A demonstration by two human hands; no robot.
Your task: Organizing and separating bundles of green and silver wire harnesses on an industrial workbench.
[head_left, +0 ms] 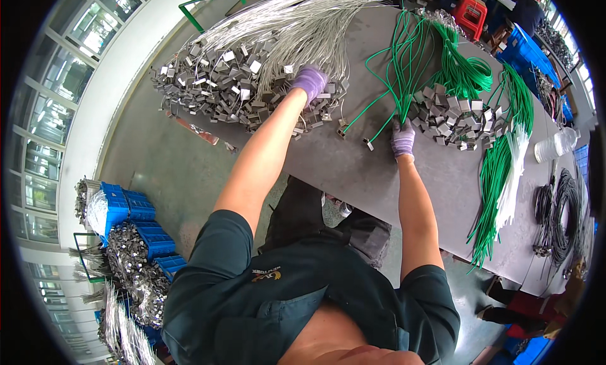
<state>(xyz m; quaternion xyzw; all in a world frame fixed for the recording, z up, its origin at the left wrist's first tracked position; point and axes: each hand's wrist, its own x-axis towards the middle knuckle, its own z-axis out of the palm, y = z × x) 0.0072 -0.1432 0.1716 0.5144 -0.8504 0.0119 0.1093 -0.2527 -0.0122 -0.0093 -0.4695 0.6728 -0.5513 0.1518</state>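
My left hand (pixel 309 84), in a purple glove, reaches into a big heap of clear, silvery wires (pixel 297 33) tipped with small grey metal blocks (pixel 221 81). Its fingers are hidden, so I cannot see what they hold. Closer to me, my right hand (pixel 403 139), gloved the same way, is closed around a bunch of green cables (pixel 404 74). Two of these cables splay to the left, with small metal ends (pixel 368 144) on the tabletop. Just right of that hand lies a pile of grey metal blocks (pixel 457 119) on green cables.
More green cables (pixel 489 194) hang toward the near edge of the grey table (pixel 360 175), beside white strands (pixel 512 175). A clear plastic bottle (pixel 555 145) and black cable coils (pixel 564 207) are at the right. Blue crates (pixel 154 239) stand on the floor at left. Another person (pixel 527 11) is far right.
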